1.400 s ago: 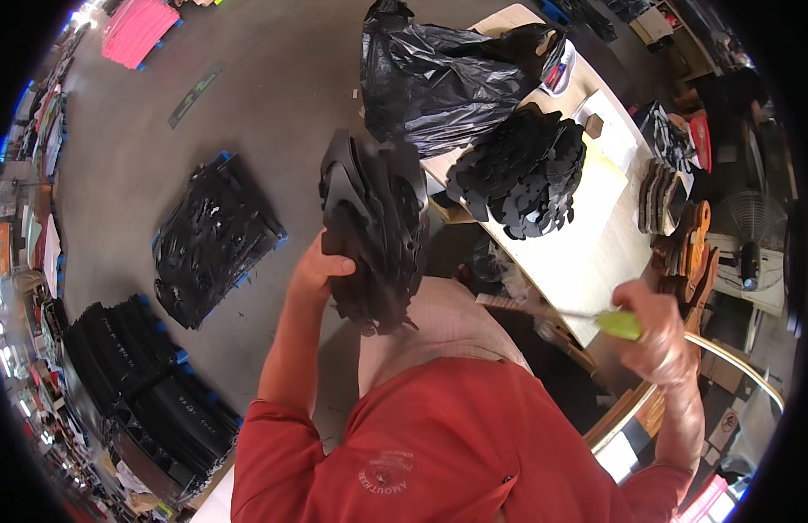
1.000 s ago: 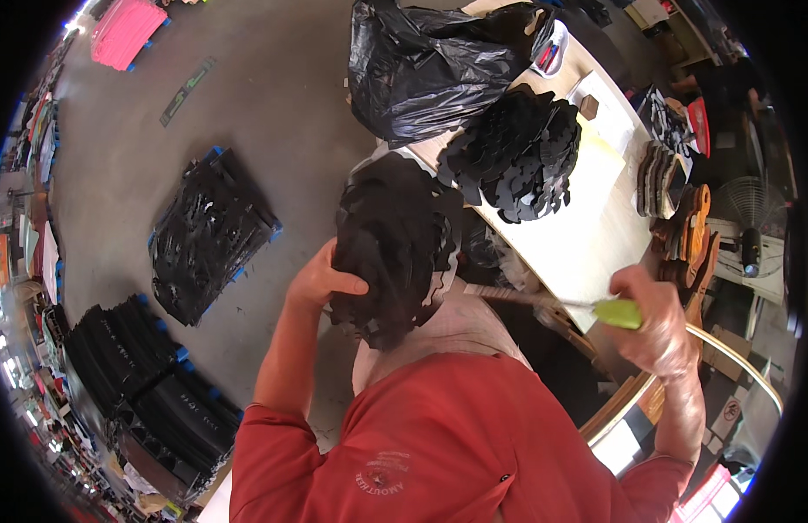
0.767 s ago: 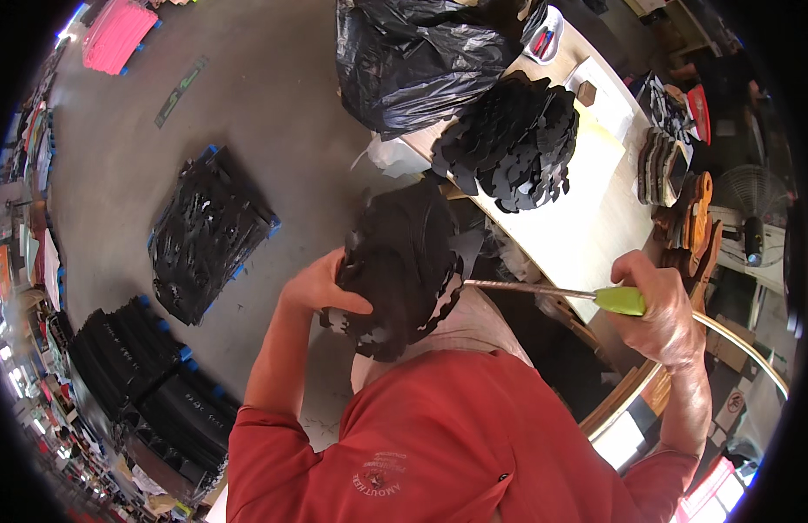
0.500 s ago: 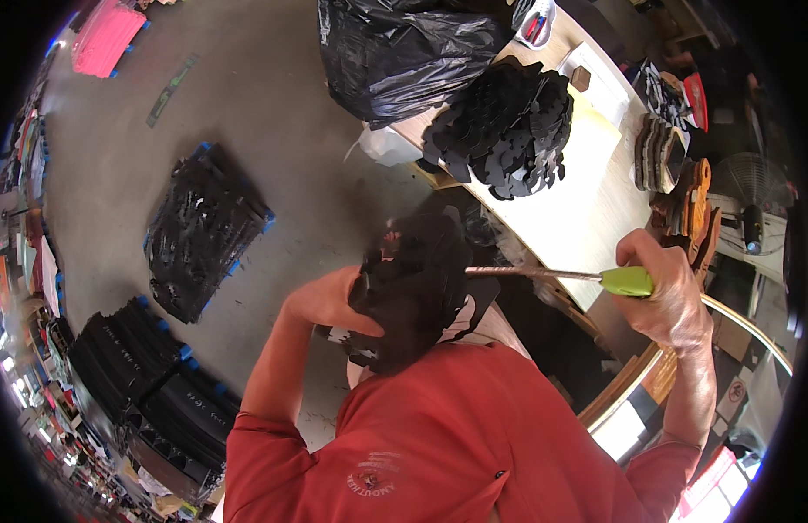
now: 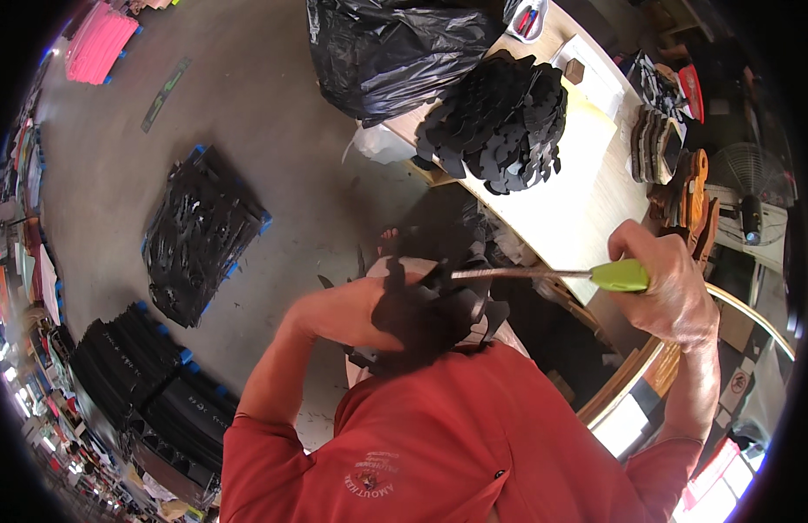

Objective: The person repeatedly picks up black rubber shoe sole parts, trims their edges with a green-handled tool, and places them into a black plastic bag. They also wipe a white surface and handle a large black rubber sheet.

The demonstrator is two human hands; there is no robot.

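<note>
Black flat pieces (image 5: 430,315), ragged-edged, partly blurred, bunched just below centre of frame, clasped by left hand (image 5: 356,311), wrist bent inward. Right hand (image 5: 672,292), right of frame, curled round green-handled tool (image 5: 622,275), shaft pointing left.

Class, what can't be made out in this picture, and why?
All in the head view:
Left hand: fingers partly hidden by held black pieces.
Those pieces: outlines and count lost to blur.
Green-handled tool: whether its tip touches them, also blurred.
Black bag: top cut off by upper edge; inside hidden by plastic.
</note>
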